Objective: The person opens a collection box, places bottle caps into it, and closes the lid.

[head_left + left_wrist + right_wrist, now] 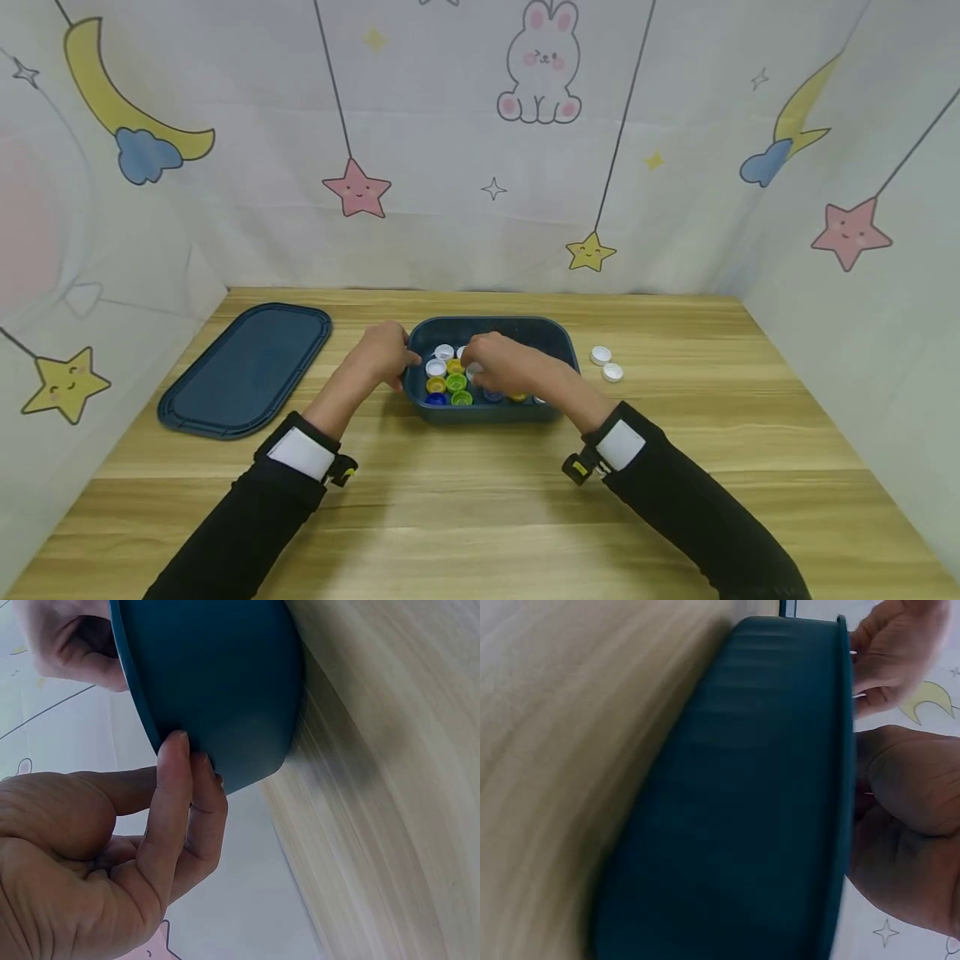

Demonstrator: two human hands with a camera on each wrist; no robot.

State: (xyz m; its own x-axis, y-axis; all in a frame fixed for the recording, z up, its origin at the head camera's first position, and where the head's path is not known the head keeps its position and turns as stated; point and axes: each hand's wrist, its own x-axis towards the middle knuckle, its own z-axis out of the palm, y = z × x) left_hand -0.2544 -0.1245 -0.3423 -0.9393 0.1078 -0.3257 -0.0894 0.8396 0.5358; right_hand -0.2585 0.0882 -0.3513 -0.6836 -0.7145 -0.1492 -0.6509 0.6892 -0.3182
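Note:
A dark blue plastic bin point(491, 413) stands on the table with several bottle caps in it: white point(436, 367), yellow point(436, 385), green point(456, 382) and blue point(436, 400). My left hand point(384, 354) pinches the bin's left end; in the left wrist view its fingers point(171, 787) lie against the outer wall and the thumb goes behind the rim. My right hand point(504, 363) reaches down into the bin, its fingertips at a white cap point(473, 374). Whether they grip that cap is hidden; in the right wrist view the bin wall point(742, 795) covers the fingertips.
Two white caps point(601, 356) lie on the table just right of the bin. A flat dark blue lid or tray point(243, 371) rests at the left. Printed cloth point(465, 242) closes off the back and both sides of the wooden table point(465, 517).

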